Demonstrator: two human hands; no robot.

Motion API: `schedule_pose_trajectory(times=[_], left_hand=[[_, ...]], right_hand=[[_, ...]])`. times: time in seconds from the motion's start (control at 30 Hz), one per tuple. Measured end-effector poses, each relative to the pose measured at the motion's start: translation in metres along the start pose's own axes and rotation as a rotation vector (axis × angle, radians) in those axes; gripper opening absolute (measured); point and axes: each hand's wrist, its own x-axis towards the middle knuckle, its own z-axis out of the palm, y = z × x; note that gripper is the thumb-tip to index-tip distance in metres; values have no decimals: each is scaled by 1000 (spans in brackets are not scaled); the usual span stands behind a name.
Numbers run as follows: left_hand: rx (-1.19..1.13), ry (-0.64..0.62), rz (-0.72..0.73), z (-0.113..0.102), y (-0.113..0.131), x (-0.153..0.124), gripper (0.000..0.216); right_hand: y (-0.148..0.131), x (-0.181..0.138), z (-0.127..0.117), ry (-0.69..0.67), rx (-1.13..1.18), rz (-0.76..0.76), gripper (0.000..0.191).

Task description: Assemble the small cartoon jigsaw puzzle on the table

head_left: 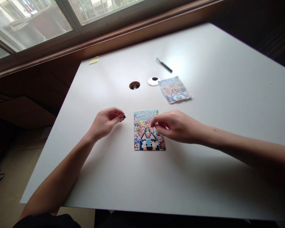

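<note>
While your left hand (106, 122) pinches a small dark piece (124, 117) between thumb and fingertips, your right hand (173, 126) bends its fingers over the puzzle (146, 133), near its right side. The two hands are apart, with most of the puzzle between them. You cannot tell from this view whether the right fingertips grip anything or touch the puzzle's face.

The puzzle lies flat around the middle of the worktop (133, 180), well in from the near edge and nearer the left edge than the right. Though its pieces sit close together, treat it as a light, thin sheet of interlocked card: probably stiff enough flat, but likely to bend or break at the seams if you lift it by one corner. If it must shift, slide it with your palms spread on its two long sides, as the smooth worktop probably lets it skid.

The piece probably weighs next to nothing and is easily dropped. Take it by its edges, as your left hand seems to, and spare the knobs, which could crease under a hard squeeze.

Toward the far edge, the sheet (174, 90) looks thin, with wavy borders, so hold it by opposite sides. It lies just beside the disc (152, 82), with the pen (165, 65) farther toward that edge.
</note>
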Motion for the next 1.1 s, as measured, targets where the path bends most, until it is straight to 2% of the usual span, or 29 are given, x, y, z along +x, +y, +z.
schedule_pose_trajectory(times=[0.07, 0.17, 0.3, 0.4, 0.57, 0.8, 1.1], left_hand=[[-119, -104, 37, 16, 12, -11, 17], [-112, -186, 150, 45, 22, -29, 15], [179, -77, 547, 73, 20, -45, 14], [240, -59, 717, 81, 19, -46, 18], [211, -100, 737, 84, 21, -41, 24], [249, -184, 696, 86, 13, -40, 24], [307, -186, 696, 87, 13, -39, 23]], right_hand=[[5, 2, -3, -32, 15, 11, 19], [12, 4, -6, -89, 60, -101, 15], [18, 4, -9, -118, 134, -247, 13], [18, 4, -14, -189, 128, -288, 15], [17, 4, -16, -308, 109, -306, 12], [18, 3, -10, -321, 89, -346, 15], [16, 2, -9, -332, 57, -311, 7]])
